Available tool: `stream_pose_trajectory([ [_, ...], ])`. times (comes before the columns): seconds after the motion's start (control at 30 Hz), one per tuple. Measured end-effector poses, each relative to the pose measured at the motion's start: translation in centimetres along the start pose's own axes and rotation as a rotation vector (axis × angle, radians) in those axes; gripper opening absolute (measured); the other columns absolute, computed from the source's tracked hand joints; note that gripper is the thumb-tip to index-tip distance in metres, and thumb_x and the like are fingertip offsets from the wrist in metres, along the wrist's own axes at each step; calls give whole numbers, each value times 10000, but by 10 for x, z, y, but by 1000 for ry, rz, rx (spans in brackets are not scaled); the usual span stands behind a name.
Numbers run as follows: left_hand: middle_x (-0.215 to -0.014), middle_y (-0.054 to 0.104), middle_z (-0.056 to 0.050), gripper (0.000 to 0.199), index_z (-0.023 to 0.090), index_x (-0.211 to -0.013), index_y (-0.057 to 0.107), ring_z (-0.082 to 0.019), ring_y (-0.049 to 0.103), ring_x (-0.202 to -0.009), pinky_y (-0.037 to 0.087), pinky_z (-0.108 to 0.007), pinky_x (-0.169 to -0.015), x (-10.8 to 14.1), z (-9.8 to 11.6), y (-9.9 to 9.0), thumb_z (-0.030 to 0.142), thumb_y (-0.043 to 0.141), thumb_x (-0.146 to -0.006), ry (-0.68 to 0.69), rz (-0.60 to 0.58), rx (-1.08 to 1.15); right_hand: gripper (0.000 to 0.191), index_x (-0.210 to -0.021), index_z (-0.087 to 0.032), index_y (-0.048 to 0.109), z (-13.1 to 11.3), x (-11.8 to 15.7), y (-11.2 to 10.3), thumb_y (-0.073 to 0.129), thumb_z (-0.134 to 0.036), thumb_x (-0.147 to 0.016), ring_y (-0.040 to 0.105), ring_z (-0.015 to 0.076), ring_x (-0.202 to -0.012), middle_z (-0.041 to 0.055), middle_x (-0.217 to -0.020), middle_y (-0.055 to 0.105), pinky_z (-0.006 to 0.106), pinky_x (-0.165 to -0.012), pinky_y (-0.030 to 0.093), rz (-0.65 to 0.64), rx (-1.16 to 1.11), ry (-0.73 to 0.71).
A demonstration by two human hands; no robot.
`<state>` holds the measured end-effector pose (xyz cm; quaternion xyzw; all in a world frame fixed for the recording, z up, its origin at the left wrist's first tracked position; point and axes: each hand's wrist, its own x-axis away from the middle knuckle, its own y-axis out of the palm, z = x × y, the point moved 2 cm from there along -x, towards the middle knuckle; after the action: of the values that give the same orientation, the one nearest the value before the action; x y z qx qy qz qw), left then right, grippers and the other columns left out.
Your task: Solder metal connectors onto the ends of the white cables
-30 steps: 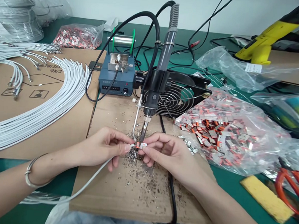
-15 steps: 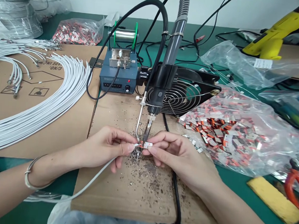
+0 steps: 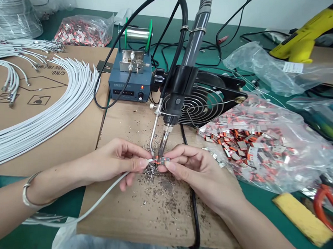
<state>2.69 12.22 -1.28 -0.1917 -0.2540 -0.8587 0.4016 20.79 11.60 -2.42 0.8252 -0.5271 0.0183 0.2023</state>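
Note:
Between thumb and fingers, my left hand (image 3: 124, 161) pinches a white cable (image 3: 102, 200) close to its end. My right hand (image 3: 193, 167) grips a small metal USB connector (image 3: 165, 161) with an orange part facing the cable end. Cable end and connector meet under the tip of a soldering iron (image 3: 162, 142), which is clamped pointing downward. Beside the tip, a thin bent solder feed tube (image 3: 152, 136) reaches down to the same spot. Fingers and the iron tip partly cover the joint, so I cannot tell whether the wires are attached.
A blue solder feeder (image 3: 129, 81) with a solder spool (image 3: 138, 34) stands behind. A black fan (image 3: 210, 102) lies behind the iron. White cables (image 3: 57, 114) spread at left; a bag of connectors (image 3: 255, 145), a yellow sponge (image 3: 303, 219) and red-handled tool (image 3: 324, 201) lie at right. Solder bits litter the cardboard (image 3: 115, 219).
The connector's visible face has turned from bright white to dark grey, as if tilted slightly. Both hands keep their grip near the iron tip, and the whole view has shifted a little.

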Motion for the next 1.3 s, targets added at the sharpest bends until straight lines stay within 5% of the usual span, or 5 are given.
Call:
stream_pose_trajectory([
  [0.6, -438, 505, 38, 322, 63, -1082, 606, -63, 480, -365, 428, -153, -402, -1, 2, -1, 238, 561, -815, -31, 69, -128, 169, -749, -174, 638, -3, -1, 5, 758, -256, -664, 642, 57, -611, 7, -669, 697, 84, -549, 463, 93, 50, 51],
  [1.3, -466, 483, 35, 273, 133, -1025, 670, -42, 450, -374, 394, -121, -359, 0, 4, -5, 279, 574, -814, 30, -46, -148, 97, -776, -172, 665, -3, -1, 2, 719, -237, -728, 639, 69, -626, 14, -681, 693, 108, -583, 482, 32, 71, 29],
])
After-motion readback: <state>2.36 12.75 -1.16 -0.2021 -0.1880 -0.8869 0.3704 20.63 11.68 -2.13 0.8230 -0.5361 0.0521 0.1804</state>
